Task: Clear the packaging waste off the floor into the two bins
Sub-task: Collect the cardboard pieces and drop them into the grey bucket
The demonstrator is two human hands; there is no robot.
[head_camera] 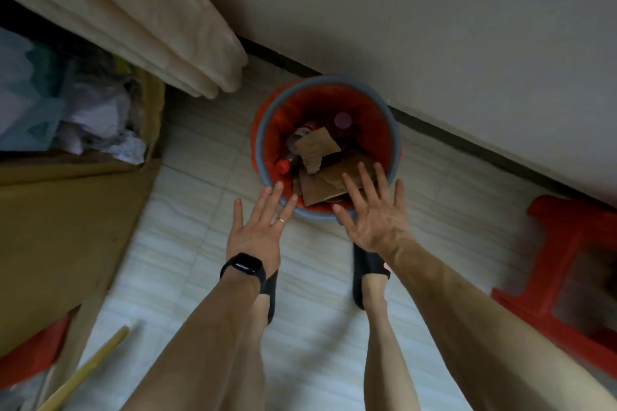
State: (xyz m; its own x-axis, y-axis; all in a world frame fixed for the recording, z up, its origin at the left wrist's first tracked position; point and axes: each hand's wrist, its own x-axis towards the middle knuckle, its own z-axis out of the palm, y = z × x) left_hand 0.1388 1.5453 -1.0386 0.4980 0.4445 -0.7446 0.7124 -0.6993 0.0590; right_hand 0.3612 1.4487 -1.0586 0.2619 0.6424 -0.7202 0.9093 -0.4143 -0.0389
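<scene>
A person's left hand [258, 230] and right hand [375, 217] hover empty, fingers spread, over the near rim of the red-lined bin [325, 79], cardboard scraps [320, 183] lying inside (drop seemingly done); next, likely, fetching more floor waste.

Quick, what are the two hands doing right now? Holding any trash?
Left hand: open, fingers spread, holding nothing, by the round bin's near rim.
Right hand: open, fingers spread, holding nothing, over the cardboard scraps in that bin.
</scene>
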